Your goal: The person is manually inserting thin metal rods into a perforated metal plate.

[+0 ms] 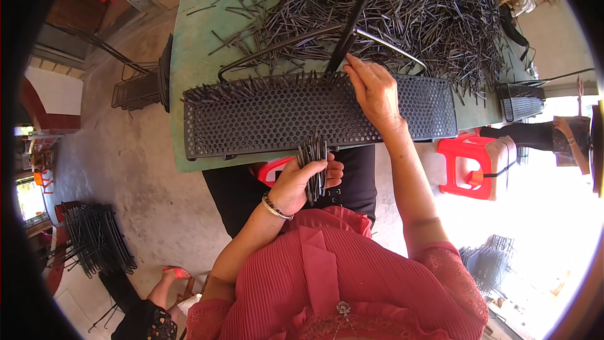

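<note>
My left hand [302, 179] is closed around a bundle of thin dark sticks [313, 167], held upright just in front of a black perforated rack [270, 116]. The rack lies along the table's near edge. Dark sticks stand in its holes along the far left part, while the holes nearer me and to the right look bare. Over the rack's far edge, beside a black post [345, 47], my right hand [375, 91] has its fingers pinched together. Whatever those fingertips hold is too small and hidden to make out.
A large heap of loose dark sticks [390, 12] covers the far side of the green table [195, 31]. Wire supports rise behind the rack. Red stools [465, 167] stand at the right. Other people sit at the lower left and far right, near more black racks [97, 239].
</note>
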The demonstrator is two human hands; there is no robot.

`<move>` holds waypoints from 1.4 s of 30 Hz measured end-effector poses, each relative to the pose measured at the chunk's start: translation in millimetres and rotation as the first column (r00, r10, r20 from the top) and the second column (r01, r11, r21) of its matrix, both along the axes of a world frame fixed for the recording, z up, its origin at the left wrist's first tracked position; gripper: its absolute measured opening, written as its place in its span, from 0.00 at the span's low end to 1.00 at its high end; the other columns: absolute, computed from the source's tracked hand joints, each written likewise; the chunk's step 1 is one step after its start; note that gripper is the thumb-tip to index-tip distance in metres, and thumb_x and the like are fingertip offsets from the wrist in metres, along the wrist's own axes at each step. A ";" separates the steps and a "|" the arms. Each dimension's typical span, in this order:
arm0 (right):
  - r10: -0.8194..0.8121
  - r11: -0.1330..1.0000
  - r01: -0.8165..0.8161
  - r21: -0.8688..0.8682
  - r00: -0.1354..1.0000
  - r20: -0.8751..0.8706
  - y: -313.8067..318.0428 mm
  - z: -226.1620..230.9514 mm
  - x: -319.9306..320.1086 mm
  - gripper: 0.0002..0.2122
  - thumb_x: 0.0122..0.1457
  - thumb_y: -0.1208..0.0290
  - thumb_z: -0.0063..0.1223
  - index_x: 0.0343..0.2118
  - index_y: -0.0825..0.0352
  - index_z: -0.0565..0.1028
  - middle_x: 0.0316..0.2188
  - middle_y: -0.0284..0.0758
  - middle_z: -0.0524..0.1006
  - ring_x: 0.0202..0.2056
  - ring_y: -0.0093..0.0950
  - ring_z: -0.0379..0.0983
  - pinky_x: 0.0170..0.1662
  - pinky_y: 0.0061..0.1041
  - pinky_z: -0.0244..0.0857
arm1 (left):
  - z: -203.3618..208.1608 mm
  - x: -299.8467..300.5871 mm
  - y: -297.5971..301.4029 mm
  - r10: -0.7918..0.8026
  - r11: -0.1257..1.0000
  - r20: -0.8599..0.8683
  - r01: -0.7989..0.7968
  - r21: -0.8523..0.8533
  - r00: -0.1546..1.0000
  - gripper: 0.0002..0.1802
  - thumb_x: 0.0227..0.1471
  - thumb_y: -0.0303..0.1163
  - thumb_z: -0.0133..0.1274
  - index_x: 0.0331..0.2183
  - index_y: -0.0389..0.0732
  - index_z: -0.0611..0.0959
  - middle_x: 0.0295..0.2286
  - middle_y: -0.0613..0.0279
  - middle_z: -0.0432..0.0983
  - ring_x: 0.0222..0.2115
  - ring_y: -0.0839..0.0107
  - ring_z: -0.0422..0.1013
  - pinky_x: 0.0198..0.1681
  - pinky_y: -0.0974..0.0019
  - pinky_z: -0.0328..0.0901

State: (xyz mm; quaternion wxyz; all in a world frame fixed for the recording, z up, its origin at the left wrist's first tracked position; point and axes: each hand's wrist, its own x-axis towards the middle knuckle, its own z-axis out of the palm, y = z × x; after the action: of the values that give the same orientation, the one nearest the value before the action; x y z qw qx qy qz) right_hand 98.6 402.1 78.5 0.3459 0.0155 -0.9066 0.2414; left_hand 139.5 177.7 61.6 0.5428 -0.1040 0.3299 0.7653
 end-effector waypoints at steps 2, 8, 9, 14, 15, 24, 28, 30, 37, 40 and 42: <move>0.003 1.000 -0.003 0.020 1.000 -0.019 -0.3 2.1 -0.3 0.10 0.53 0.76 0.55 0.38 0.70 0.76 0.26 0.38 0.77 0.26 0.33 0.72 0.31 0.28 0.66 | 0.0 0.1 -0.2 0.001 1.000 -0.001 -0.001 -0.002 1.000 0.10 0.55 0.26 0.45 0.40 0.34 0.73 0.36 0.50 0.75 0.37 0.63 0.74 0.42 0.60 0.71; -0.061 0.995 0.060 0.078 0.998 0.011 -6.3 6.0 0.2 0.08 0.53 0.75 0.55 0.35 0.70 0.76 0.26 0.37 0.77 0.28 0.34 0.73 0.35 0.29 0.65 | 0.7 -0.3 -0.4 0.012 1.000 -0.003 -0.012 -0.011 1.000 0.11 0.55 0.26 0.46 0.41 0.33 0.73 0.37 0.49 0.75 0.38 0.62 0.73 0.43 0.60 0.70; -0.072 0.993 0.069 0.092 0.997 0.021 -6.7 5.9 0.4 0.09 0.53 0.74 0.55 0.36 0.70 0.76 0.27 0.37 0.77 0.30 0.34 0.73 0.38 0.29 0.64 | 1.2 -0.4 -0.5 0.012 1.000 -0.003 -0.012 -0.010 1.000 0.11 0.55 0.26 0.46 0.41 0.33 0.73 0.37 0.49 0.75 0.38 0.62 0.73 0.43 0.60 0.70; -0.080 0.996 0.081 -0.039 0.996 0.034 -9.0 -6.4 0.2 0.10 0.55 0.72 0.53 0.38 0.71 0.75 0.30 0.37 0.78 0.32 0.33 0.73 0.41 0.30 0.61 | 3.5 -0.2 0.7 0.012 1.000 -0.041 -0.013 -0.024 0.999 0.13 0.55 0.26 0.46 0.42 0.32 0.73 0.39 0.47 0.74 0.40 0.61 0.73 0.45 0.60 0.69; -0.082 0.995 0.084 -0.056 0.996 0.039 -10.5 -7.5 1.0 0.10 0.55 0.73 0.52 0.38 0.70 0.75 0.32 0.38 0.78 0.33 0.34 0.73 0.42 0.30 0.61 | 3.6 -0.4 0.1 0.015 1.000 -0.041 -0.016 -0.025 0.999 0.13 0.55 0.26 0.46 0.42 0.32 0.73 0.39 0.47 0.74 0.40 0.61 0.73 0.45 0.60 0.69; -0.165 0.968 0.164 -0.191 0.986 0.015 -5.7 -5.9 13.9 0.06 0.55 0.77 0.50 0.34 0.70 0.76 0.34 0.39 0.77 0.35 0.36 0.74 0.40 0.28 0.65 | 3.9 -2.8 -2.8 0.006 1.000 -0.064 -0.006 0.005 0.998 0.14 0.55 0.29 0.47 0.43 0.34 0.73 0.41 0.51 0.74 0.40 0.63 0.73 0.42 0.61 0.70; -0.184 0.943 0.182 -0.279 0.983 0.022 -6.5 7.0 17.4 0.06 0.54 0.77 0.52 0.34 0.70 0.76 0.33 0.39 0.77 0.34 0.37 0.74 0.38 0.28 0.67 | 7.3 -3.1 -5.0 -0.055 0.997 -0.026 0.053 -0.052 0.998 0.14 0.57 0.32 0.46 0.44 0.38 0.73 0.40 0.53 0.74 0.38 0.64 0.73 0.39 0.60 0.71; -0.072 0.964 0.090 -0.249 0.994 0.080 -4.4 4.8 15.5 0.06 0.53 0.77 0.54 0.33 0.70 0.77 0.32 0.39 0.76 0.33 0.38 0.74 0.37 0.29 0.67 | 7.9 -3.3 -5.3 -0.076 0.995 -0.023 0.075 -0.066 0.997 0.14 0.57 0.31 0.45 0.45 0.39 0.73 0.40 0.53 0.74 0.38 0.64 0.73 0.39 0.59 0.71; -0.025 0.971 0.043 -0.236 0.997 0.075 -3.9 -5.6 12.2 0.06 0.51 0.77 0.56 0.32 0.69 0.77 0.32 0.39 0.76 0.33 0.37 0.73 0.37 0.28 0.66 | 8.1 -1.6 -4.9 -0.076 0.996 -0.079 0.072 -0.052 0.994 0.17 0.57 0.30 0.44 0.48 0.36 0.71 0.40 0.52 0.74 0.37 0.66 0.74 0.39 0.63 0.71; -0.099 0.984 0.092 -0.153 0.995 -0.035 -8.5 -1.3 11.3 0.06 0.51 0.77 0.56 0.32 0.69 0.77 0.31 0.39 0.76 0.31 0.35 0.74 0.34 0.27 0.67 | 8.9 -1.8 -4.8 -0.057 0.998 -0.096 0.054 -0.036 0.994 0.15 0.57 0.29 0.45 0.46 0.35 0.71 0.41 0.50 0.74 0.39 0.65 0.74 0.40 0.63 0.71; -0.042 0.956 0.057 -0.289 0.998 0.056 -17.0 11.9 22.4 0.06 0.51 0.77 0.56 0.32 0.70 0.77 0.30 0.39 0.76 0.30 0.34 0.74 0.33 0.26 0.67 | 9.0 -1.8 -4.7 -0.042 0.999 -0.094 0.039 -0.034 0.995 0.14 0.56 0.29 0.46 0.44 0.35 0.72 0.41 0.49 0.74 0.39 0.64 0.74 0.40 0.63 0.71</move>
State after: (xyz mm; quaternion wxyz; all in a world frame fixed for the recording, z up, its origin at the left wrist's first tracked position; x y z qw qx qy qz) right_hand 121.0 385.1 90.4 0.3279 -0.0641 -0.8697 0.3632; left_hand 137.7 172.9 70.6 0.5401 -0.0698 0.3696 0.7529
